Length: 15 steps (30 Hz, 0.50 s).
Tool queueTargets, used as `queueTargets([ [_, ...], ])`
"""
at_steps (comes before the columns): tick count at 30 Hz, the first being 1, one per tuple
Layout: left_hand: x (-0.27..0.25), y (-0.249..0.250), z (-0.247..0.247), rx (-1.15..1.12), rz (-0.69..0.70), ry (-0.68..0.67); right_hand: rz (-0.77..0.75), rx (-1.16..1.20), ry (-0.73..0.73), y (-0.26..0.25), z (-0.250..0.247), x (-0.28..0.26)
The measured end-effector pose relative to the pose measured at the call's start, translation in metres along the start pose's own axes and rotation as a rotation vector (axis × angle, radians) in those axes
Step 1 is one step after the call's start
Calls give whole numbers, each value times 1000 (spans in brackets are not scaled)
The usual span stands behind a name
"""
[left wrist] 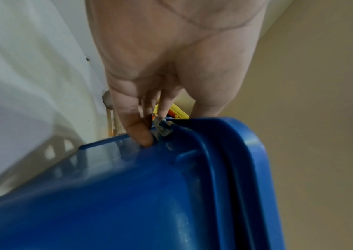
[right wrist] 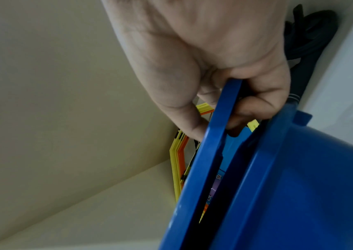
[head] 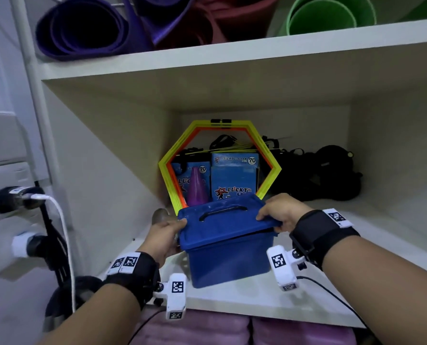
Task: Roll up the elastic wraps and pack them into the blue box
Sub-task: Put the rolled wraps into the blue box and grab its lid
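The blue box (head: pixel 228 262) stands near the front of the white shelf (head: pixel 244 300), with its lid (head: pixel 222 220) on top. My left hand (head: pixel 180 227) grips the box's left edge, thumb on the lid; in the left wrist view its fingers (left wrist: pixel 141 133) press at a small clasp on the rim (left wrist: pixel 192 152). My right hand (head: pixel 269 221) pinches the lid's right edge. In the right wrist view the lid (right wrist: pixel 211 152) is tilted up off the box body (right wrist: pixel 299 186), with my fingers (right wrist: pixel 254 104) under it. No elastic wraps are in view.
Behind the box stand yellow-orange hexagon rings (head: pixel 167 170), blue "Lucky Star" cartons (head: pixel 235 178) and a purple cone (head: pixel 197 188). Black straps (head: pixel 319 175) lie at the back right. Rolled mats (head: pixel 83 28) fill the upper shelf. A white cable (head: pixel 63 220) hangs at left.
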<state>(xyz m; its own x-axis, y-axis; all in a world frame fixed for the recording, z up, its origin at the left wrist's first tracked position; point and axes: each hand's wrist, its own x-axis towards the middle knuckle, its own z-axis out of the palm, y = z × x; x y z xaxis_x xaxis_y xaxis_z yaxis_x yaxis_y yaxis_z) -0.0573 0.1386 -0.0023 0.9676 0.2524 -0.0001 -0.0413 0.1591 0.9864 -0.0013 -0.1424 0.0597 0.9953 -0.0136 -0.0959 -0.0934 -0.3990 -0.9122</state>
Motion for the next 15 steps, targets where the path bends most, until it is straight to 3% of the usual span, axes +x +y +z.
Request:
queueTargets([
  [11, 7, -2, 4, 26, 18, 80, -156, -515, 144, 3, -4, 15],
  [13, 9, -1, 3, 35, 16, 99, -124, -495, 117, 11, -9, 18],
  [15, 10, 3, 3, 78, 23, 98, -4, -254, 5, 21, -8, 19],
])
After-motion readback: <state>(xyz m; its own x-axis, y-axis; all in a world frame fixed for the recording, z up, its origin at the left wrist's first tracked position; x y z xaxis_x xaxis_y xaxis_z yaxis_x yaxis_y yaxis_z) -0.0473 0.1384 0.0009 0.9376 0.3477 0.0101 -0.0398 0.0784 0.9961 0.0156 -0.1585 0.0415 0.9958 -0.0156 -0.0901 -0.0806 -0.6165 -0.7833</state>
